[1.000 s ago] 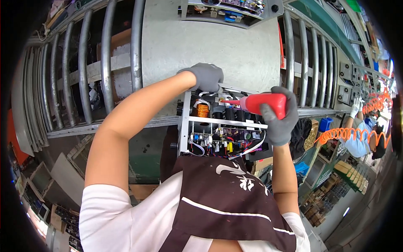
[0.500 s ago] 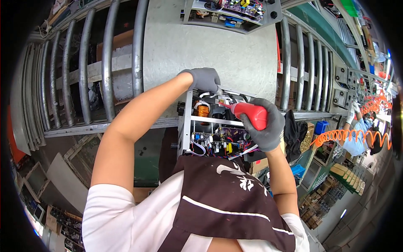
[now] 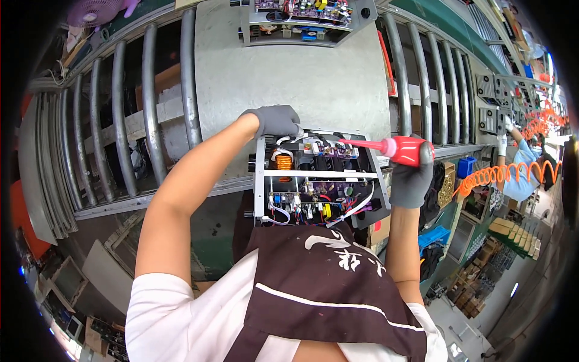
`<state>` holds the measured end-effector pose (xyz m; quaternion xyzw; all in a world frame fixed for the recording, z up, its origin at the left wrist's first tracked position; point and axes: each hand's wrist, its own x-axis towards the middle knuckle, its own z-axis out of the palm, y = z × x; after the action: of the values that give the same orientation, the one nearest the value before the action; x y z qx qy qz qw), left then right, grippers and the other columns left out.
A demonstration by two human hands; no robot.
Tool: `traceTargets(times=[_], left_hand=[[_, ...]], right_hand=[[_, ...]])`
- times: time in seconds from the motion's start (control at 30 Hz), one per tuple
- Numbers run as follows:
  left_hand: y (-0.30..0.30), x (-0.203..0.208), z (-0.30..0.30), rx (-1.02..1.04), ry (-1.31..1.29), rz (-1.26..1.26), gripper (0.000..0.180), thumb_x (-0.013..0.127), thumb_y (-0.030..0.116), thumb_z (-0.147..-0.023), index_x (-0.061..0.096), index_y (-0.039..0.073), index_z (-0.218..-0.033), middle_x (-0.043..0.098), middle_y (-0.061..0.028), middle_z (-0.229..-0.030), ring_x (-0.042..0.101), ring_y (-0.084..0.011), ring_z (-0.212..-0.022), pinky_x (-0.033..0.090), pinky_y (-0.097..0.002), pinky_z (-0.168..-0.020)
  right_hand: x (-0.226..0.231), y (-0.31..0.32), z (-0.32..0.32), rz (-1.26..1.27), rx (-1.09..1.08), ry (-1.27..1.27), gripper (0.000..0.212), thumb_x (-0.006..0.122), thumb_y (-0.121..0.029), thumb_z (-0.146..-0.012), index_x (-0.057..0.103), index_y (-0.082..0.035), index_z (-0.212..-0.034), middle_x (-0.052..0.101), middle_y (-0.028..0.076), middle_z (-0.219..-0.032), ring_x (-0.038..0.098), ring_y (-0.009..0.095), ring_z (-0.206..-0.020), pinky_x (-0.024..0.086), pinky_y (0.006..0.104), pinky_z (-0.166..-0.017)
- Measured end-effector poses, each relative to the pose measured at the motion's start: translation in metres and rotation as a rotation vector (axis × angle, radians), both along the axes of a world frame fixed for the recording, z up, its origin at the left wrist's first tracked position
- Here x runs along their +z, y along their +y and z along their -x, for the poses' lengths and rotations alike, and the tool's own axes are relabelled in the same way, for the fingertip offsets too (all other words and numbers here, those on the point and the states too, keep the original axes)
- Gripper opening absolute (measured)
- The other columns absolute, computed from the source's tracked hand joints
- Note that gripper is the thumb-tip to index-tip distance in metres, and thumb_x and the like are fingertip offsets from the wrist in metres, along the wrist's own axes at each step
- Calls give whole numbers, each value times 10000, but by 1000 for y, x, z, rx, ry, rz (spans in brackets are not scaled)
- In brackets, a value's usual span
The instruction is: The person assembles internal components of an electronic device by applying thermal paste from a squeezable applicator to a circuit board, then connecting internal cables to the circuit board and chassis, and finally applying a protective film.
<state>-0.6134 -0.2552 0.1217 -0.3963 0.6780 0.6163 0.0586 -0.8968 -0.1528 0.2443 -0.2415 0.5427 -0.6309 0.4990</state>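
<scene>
An open metal chassis (image 3: 259, 196) full of electronics stands right in front of me, with a light crossbar (image 3: 325, 174) spanning it. Inside are a copper-coloured coil (image 3: 283, 161), purple circuit boards and several wires. My left hand (image 3: 278, 121), in a grey glove, is closed at the far edge of the chassis, beside a white wire; what its fingers pinch is hidden. The grey-gloved fingers of my right hand (image 3: 413, 181) wrap round a red squeeze bottle (image 3: 407, 151). The bottle lies nearly level, its long thin nozzle pointing left over the far part of the boards.
Another chassis with boards (image 3: 295, 36) sits farther back on the grey work surface (image 3: 289, 78). Metal rollers (image 3: 154, 102) run along both sides. At the right are an orange coiled hose (image 3: 506, 176), a blue bin (image 3: 466, 166) and another person (image 3: 520, 175) at work.
My right hand has moved right, drawing the red bottle back from beside my left hand. The bottle's nozzle now shows more fully. My left hand stays at the chassis edge.
</scene>
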Motion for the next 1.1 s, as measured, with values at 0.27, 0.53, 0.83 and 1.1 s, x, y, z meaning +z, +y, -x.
traceTargets(times=[0.27,0.53,0.83,1.1], left_hand=[[1,18,28,39,-256,12,667,567,576,-788,681,-53,-978,676,-221,-967,649,-320,-883,477,-407,-798],[-5,18,36,-27,-227,-28,750,601,659,-738,696,-67,-900,671,-257,-928,649,-331,-829,485,-420,-769],[-3,6,36,6,-276,91,697,637,675,-699,710,-13,-786,667,-212,-782,640,-317,-717,485,-418,-706],[28,33,10,204,-80,234,569,559,539,-862,635,48,-1140,630,-165,-1088,589,-260,-1022,441,-355,-903]], right_hand=[[-10,-5,14,-52,-104,-226,396,591,-374,-906,539,-19,-1073,645,133,-956,630,210,-731,498,326,-538],[-13,1,18,-86,-29,-306,374,610,-398,-883,541,-60,-1029,644,104,-938,614,187,-749,473,285,-566],[-3,1,20,-58,-55,-337,388,620,-405,-878,544,-53,-1024,647,99,-940,599,188,-729,449,285,-566],[-3,3,24,-45,107,-362,596,649,-415,-864,490,19,-1242,609,126,-1080,611,232,-919,521,370,-707]])
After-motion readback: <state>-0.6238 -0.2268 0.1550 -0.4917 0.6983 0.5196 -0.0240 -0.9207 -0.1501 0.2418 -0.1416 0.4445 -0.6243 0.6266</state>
